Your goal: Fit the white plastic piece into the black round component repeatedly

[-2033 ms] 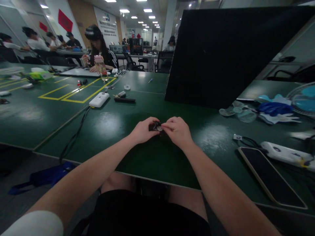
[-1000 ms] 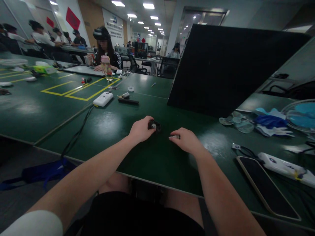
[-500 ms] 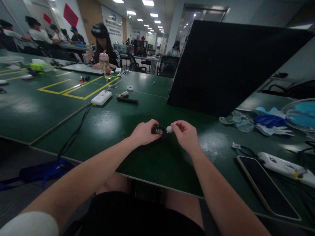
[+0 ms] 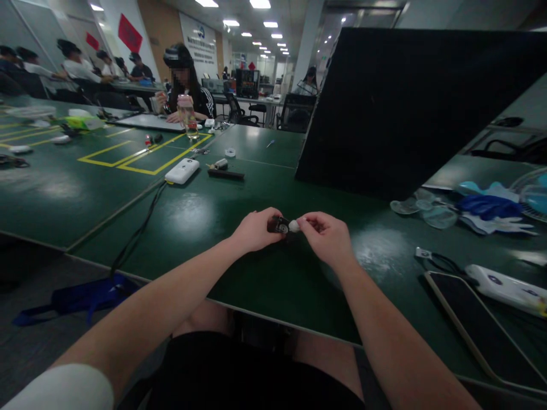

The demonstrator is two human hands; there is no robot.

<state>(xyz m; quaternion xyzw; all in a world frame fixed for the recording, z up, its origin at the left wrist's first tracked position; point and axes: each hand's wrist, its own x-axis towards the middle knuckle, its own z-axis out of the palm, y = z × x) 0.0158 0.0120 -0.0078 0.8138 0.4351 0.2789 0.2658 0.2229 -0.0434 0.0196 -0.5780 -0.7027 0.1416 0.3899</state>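
My left hand [image 4: 257,229] is closed round a small dark part with a round metallic detail [image 4: 281,226], just above the green table [image 4: 256,279]. Its exact kind is too small to make out. Between thumb and fingertips, my right hand [image 4: 325,234] pinches a small white piece [image 4: 294,226]. This white piece lies right against the dark part's right end; whether the two are joined I cannot tell. Both hands are close together over the near middle of the table.
A black panel [image 4: 410,114] leans at the back right. To the right lie a phone [image 4: 482,330], a white power bank [image 4: 504,285] and gloves [image 4: 491,210]. Ahead are another white power bank [image 4: 183,171], a black bar [image 4: 226,175] and a bottle [image 4: 188,117]. A person [image 4: 182,85] sits across.
The view has shifted slightly, so everything sits a little further right. The white piece in my right hand is now closer to the dark part. Both hands keep their grips.
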